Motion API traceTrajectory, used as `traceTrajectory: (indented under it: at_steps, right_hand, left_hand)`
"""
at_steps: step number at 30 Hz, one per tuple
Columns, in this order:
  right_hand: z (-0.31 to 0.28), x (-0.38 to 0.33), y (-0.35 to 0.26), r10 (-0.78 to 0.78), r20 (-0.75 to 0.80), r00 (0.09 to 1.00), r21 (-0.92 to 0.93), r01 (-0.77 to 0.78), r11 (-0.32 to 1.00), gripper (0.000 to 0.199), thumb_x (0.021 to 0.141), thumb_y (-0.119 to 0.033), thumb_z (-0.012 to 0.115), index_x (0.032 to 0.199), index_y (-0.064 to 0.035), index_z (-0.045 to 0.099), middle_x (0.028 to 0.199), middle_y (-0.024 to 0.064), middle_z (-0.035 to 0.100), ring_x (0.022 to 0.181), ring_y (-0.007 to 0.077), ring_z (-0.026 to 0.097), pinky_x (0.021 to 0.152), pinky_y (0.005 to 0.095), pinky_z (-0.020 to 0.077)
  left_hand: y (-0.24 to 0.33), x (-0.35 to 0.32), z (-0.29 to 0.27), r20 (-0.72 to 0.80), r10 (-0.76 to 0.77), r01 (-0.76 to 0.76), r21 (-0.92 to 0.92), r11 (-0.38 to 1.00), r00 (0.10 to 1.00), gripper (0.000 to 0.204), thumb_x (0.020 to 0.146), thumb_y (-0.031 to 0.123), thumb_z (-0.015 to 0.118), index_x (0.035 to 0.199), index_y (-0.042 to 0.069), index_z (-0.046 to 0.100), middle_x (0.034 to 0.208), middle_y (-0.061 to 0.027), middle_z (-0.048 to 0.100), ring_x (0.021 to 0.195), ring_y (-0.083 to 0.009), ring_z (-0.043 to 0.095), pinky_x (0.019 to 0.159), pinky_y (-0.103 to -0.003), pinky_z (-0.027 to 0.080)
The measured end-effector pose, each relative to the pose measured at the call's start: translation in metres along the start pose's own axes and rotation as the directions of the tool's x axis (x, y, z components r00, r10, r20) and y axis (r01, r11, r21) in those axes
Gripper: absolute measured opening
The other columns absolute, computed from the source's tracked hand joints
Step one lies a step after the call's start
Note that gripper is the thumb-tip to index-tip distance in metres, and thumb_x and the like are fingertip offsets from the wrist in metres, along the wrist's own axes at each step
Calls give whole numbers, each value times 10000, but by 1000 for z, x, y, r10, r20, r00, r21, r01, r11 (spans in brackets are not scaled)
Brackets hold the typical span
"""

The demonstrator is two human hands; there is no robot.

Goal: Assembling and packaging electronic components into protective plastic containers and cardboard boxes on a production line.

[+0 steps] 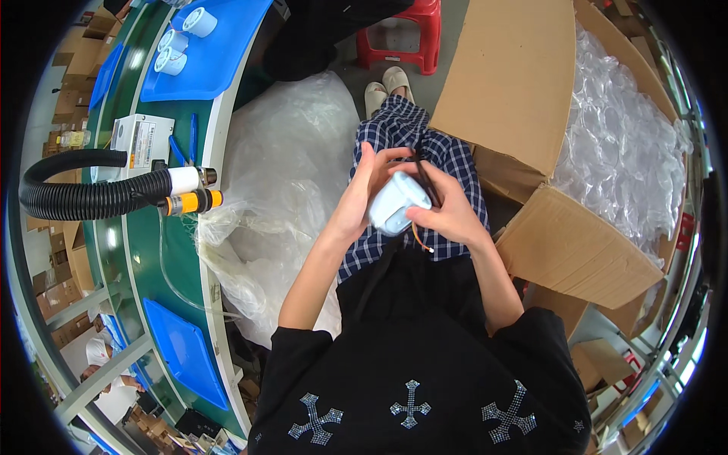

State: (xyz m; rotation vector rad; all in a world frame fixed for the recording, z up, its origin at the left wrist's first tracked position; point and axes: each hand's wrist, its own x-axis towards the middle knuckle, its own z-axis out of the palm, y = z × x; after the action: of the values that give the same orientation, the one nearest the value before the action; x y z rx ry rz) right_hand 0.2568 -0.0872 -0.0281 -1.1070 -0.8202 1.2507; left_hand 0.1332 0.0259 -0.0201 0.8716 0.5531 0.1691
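Above my lap I hold a pale blue, cup-shaped plastic housing between both hands. My left hand supports it from the left, fingers curled behind the far side and thumb raised. On the right, my right hand grips it, with the thumb pressed on its near edge. Thin coloured wires with a small white plug hang below the housing by my right thumb. A black cord or strap runs past the fingers at the far side; where its ends go is hidden.
Left is a green conveyor bearing a blue tray with white cups, an orange-black sensor and a corrugated hose. A clear plastic bag lies beside it. Right stands a cardboard box of clear plastic pieces; a red stool is ahead.
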Motion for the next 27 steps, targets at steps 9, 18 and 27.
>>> traceTrajectory:
  at_steps: [9, 18, 27]
  right_hand:
    - [2, -8, -5, -49, -41, 998, 205, 57, 977, 686, 705, -227, 726, 1261, 29, 417, 1134, 79, 510, 1041, 141, 503, 909, 255, 391]
    - [13, -9, -19, -90, 0, 996, 229, 88, 969, 684, 685, -156, 710, 1264, 31, 397, 1057, 45, 509, 930, 73, 501, 759, 194, 426]
    - [10, -13, -24, -42, 66, 997, 67, 38, 997, 849, 668, -403, 707, 1277, 82, 370, 1173, 165, 485, 1042, 211, 540, 880, 305, 437]
  left_hand:
    - [12, -37, 5, 141, 186, -194, 42, 980, 972, 726, 759, 302, 647, 1350, 31, 323, 1355, -136, 375, 1298, -254, 319, 1048, -375, 269]
    - [18, -50, 10, 73, 273, -280, 120, 952, 959, 866, 613, 210, 762, 1341, 32, 329, 1305, -144, 405, 1253, -252, 363, 1031, -369, 280]
    - [17, -60, 14, 74, 335, -343, 208, 916, 939, 875, 584, 112, 776, 1332, 29, 330, 1281, -128, 399, 1228, -231, 388, 981, -359, 358]
